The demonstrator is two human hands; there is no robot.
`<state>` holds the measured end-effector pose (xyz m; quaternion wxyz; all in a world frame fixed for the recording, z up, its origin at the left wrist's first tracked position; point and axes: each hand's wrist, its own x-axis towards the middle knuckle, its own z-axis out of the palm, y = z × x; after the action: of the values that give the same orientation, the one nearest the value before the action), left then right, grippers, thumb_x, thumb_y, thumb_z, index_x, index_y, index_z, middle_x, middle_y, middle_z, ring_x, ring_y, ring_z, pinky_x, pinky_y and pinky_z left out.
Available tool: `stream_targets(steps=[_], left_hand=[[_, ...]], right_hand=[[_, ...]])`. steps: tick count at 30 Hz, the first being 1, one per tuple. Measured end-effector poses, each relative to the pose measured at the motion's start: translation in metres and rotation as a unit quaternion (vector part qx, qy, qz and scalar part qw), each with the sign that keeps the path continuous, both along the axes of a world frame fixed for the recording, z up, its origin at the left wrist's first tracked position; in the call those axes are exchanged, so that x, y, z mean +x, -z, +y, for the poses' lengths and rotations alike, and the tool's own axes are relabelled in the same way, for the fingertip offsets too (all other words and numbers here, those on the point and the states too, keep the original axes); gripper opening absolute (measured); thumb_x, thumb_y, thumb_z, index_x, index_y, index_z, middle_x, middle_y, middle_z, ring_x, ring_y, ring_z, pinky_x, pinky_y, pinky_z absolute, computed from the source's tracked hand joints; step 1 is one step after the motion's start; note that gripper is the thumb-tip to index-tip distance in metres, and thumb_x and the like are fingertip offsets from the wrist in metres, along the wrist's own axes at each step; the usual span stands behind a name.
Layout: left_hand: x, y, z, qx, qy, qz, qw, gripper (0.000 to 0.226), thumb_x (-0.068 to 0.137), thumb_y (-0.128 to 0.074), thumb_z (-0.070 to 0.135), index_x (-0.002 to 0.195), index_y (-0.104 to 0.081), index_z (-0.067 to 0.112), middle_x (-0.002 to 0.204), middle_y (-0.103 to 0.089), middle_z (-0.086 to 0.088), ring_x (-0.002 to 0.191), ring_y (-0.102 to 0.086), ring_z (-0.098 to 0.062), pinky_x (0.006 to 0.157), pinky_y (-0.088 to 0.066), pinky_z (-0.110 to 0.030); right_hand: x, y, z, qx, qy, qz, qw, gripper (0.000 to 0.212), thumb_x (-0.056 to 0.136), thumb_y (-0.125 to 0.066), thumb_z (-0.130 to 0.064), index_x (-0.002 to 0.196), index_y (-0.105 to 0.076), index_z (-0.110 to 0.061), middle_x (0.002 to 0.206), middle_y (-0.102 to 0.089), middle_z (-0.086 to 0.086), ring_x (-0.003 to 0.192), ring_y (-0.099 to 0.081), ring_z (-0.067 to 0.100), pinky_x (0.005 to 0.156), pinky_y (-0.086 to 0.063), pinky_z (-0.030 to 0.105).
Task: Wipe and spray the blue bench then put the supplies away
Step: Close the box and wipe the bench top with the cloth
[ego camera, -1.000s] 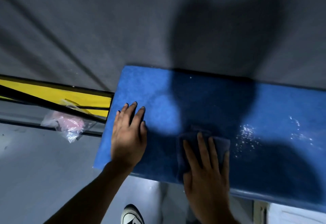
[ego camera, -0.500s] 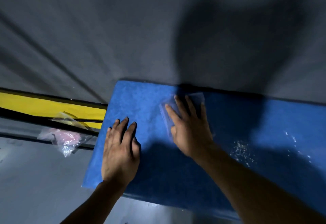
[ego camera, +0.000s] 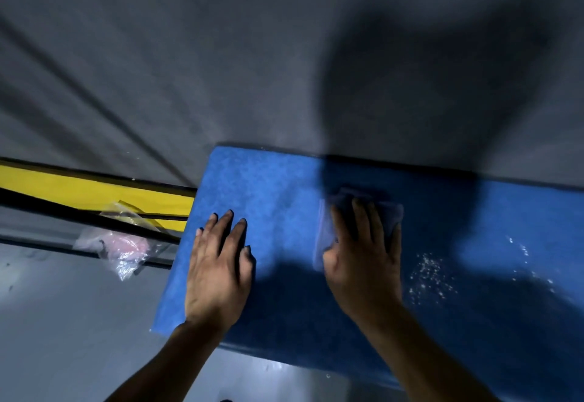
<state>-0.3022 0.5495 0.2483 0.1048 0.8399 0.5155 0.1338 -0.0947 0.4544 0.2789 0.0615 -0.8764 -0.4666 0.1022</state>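
Wall: a plain grey wall (ego camera: 221,53) fills the upper view, crossed by a large shadow; the bench's far edge meets it.
Bench: the long blue bench with a speckled, matte top (ego camera: 278,186) runs from centre to the right edge of the view, its left end in light, the rest shaded.
Floor strip: a yellow band edged in black (ego camera: 79,189) lies left of the bench, low by the wall.
Bag: a crumpled clear plastic bag with something pink inside (ego camera: 123,248) rests near the bench's left end.
Left hand: the left hand (ego camera: 218,275) lies flat, fingers spread, on the bench's left end — bracing, holding nothing.
Right hand: the right hand (ego camera: 363,262) presses flat on a folded dark blue cloth (ego camera: 392,212), mid-bench, near the wall side.
Droplets: pale wet specks (ego camera: 433,275) sit just right of the right hand — probably spray, though the dim light leaves that unsure.
Progress: wiping is under way; the specks look unwiped, and no spray bottle is in view. Putting supplies away is still to come.
Writing: none readable anywhere.
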Motion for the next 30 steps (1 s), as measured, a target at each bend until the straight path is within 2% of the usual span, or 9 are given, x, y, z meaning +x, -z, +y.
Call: stream_targets(steps=[6, 13, 16, 20, 25, 30], left_hand=[[0.010, -0.004, -0.010, -0.015, 0.012, -0.003, 1.000, 0.052, 0.093, -0.047, 0.035, 0.141, -0.056, 0.016, 0.158, -0.042, -0.007, 0.153, -0.029, -0.027, 0.126, -0.019, -0.049], [0.071, 0.002, -0.053, 0.005, 0.078, -0.005, 0.997, 0.046, 0.093, -0.048, 0.025, 0.138, -0.060, 0.019, 0.157, -0.045, -0.006, 0.149, -0.037, -0.028, 0.121, -0.029, -0.053], [0.102, 0.001, -0.073, -0.006, 0.084, 0.015, 0.996, 0.048, 0.094, -0.047, 0.026, 0.141, -0.057, 0.022, 0.159, -0.043, -0.004, 0.151, -0.033, -0.028, 0.122, -0.027, -0.053], [0.106, -0.001, -0.077, -0.007, 0.069, 0.053, 0.996, 0.051, 0.094, -0.043, 0.028, 0.145, -0.051, 0.025, 0.162, -0.038, -0.001, 0.154, -0.027, -0.025, 0.124, -0.022, -0.051], [0.104, 0.002, -0.077, 0.010, 0.074, 0.021, 0.997, 0.048, 0.095, -0.047, 0.025, 0.142, -0.055, 0.023, 0.160, -0.041, -0.002, 0.153, -0.030, -0.025, 0.123, -0.024, -0.052], [0.105, 0.002, -0.077, 0.006, 0.070, 0.026, 0.997, 0.050, 0.094, -0.046, 0.027, 0.143, -0.054, 0.024, 0.161, -0.040, 0.000, 0.154, -0.027, -0.023, 0.123, -0.023, -0.052]], right_hand=[[-0.031, 0.000, -0.095, 0.022, 0.017, -0.024, 0.999, 0.072, 0.072, -0.052, -0.037, 0.143, -0.058, -0.029, 0.157, -0.047, 0.008, 0.146, -0.043, 0.032, 0.115, -0.030, 0.064], [-0.040, 0.016, -0.149, 0.029, 0.039, -0.104, 0.993, 0.071, 0.070, -0.052, -0.045, 0.139, -0.062, -0.030, 0.154, -0.051, 0.006, 0.141, -0.045, 0.025, 0.110, -0.038, 0.065], [-0.030, 0.015, -0.141, 0.036, 0.015, -0.107, 0.993, 0.076, 0.068, -0.053, -0.042, 0.142, -0.059, -0.029, 0.156, -0.049, 0.008, 0.143, -0.044, 0.028, 0.111, -0.035, 0.066], [0.005, 0.010, -0.116, 0.009, -0.029, -0.060, 0.998, 0.081, 0.068, -0.052, -0.037, 0.148, -0.051, -0.029, 0.161, -0.040, 0.009, 0.149, -0.038, 0.033, 0.115, -0.030, 0.067], [0.066, 0.013, -0.055, -0.011, -0.037, -0.053, 0.998, 0.075, 0.076, -0.043, -0.037, 0.151, -0.045, -0.027, 0.162, -0.038, 0.011, 0.151, -0.033, 0.033, 0.119, -0.022, 0.065], [0.112, 0.017, -0.005, -0.025, -0.037, -0.048, 0.998, 0.074, 0.079, -0.033, -0.041, 0.149, -0.048, -0.025, 0.162, -0.036, 0.013, 0.150, -0.033, 0.035, 0.116, -0.022, 0.071]])
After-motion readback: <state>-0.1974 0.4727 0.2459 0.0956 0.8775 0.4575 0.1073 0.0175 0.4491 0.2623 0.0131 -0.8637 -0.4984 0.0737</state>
